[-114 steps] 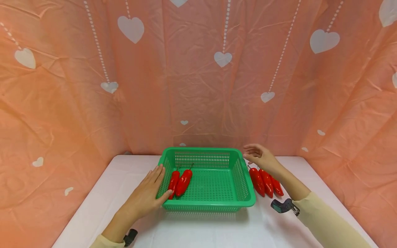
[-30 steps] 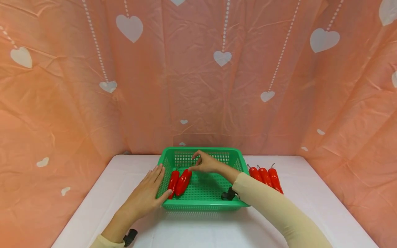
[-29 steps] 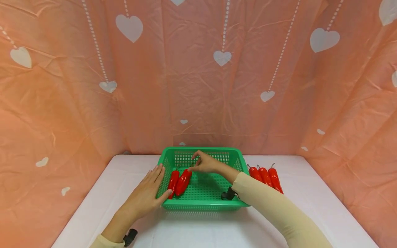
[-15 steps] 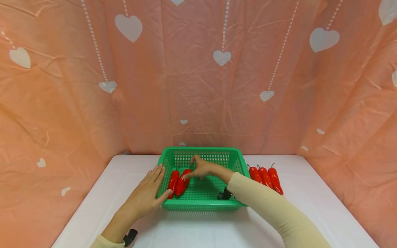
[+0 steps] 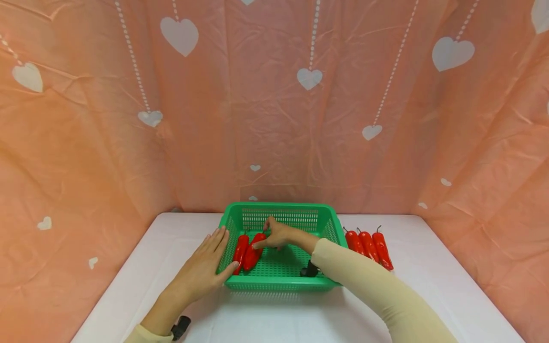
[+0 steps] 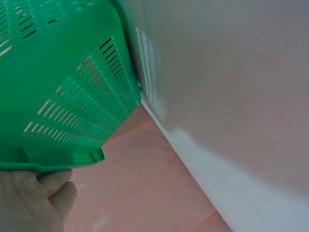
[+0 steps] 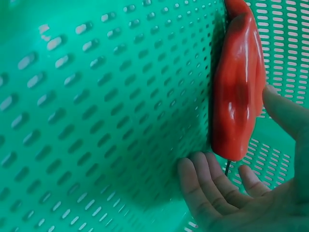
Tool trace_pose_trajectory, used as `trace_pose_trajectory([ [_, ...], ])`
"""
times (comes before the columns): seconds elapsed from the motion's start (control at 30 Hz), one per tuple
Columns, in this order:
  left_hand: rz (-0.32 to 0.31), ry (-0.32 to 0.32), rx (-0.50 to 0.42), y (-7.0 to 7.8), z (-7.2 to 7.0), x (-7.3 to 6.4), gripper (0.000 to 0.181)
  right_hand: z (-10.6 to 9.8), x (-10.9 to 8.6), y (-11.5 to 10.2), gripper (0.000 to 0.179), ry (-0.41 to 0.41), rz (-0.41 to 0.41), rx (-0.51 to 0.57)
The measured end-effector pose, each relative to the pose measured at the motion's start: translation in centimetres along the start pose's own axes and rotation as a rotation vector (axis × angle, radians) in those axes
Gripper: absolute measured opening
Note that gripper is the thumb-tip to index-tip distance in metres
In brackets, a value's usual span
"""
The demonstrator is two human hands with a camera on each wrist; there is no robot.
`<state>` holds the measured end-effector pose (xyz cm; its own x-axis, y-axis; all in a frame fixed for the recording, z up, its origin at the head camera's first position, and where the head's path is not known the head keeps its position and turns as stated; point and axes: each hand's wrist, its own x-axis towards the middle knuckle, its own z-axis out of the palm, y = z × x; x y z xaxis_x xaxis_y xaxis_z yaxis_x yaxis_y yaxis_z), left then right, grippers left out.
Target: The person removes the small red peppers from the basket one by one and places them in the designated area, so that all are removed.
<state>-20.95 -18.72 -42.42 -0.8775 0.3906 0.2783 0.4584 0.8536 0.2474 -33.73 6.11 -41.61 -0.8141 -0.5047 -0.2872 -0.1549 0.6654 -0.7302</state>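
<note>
Bracketing the stem end of a red pepper (image 7: pixel 236 108), the right hand (image 5: pixel 280 235) had its fingers (image 7: pixel 194 187) spread and loosely curved: thumb at the pepper's flank, the others around the stem. Couldn't confirm firm contact; no pinch visible. That pepper lay inside the green basket (image 5: pixel 279 281), left of its middle, stem toward the upper right, tip toward the lower left. Second pepper (image 5: pixel 240 250) sat just left of it, along the basket's left wall.

Left hand (image 5: pixel 201 267): fingers straight and close-set along the left rim, thumb angled out over the front left corner. Left wrist view put that hand at lower left, against the rim.

Basket was at lower centre of the frame, on the white tabletop (image 5: pixel 257 321). Three more peppers (image 5: pixel 369 245) lay side by side at its right, stems up-frame, lower ends of two partly behind the right sleeve (image 5: pixel 381 295). Black wrist device (image 5: pixel 181 327) showed at lower left. Orange-pink drape (image 5: pixel 274 138) with white hearts filled the upper frame.
</note>
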Motion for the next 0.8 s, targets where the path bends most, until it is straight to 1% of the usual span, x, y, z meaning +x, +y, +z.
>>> trace_pose_trajectory([
  [0.27,0.007,0.017,0.001,0.03,0.05,-0.03,0.084,0.34,0.33,0.01,0.056,0.015,-0.001,-0.021],
  [0.57,-0.005,0.01,-0.003,-0.02,0.13,-0.06,0.085,0.62,0.6,-0.23,0.057,0.025,-0.006,-0.049],
  [0.8,0.003,0.015,-0.004,0.04,0.09,-0.05,0.084,0.73,0.81,-0.22,0.055,0.025,-0.011,-0.058],
])
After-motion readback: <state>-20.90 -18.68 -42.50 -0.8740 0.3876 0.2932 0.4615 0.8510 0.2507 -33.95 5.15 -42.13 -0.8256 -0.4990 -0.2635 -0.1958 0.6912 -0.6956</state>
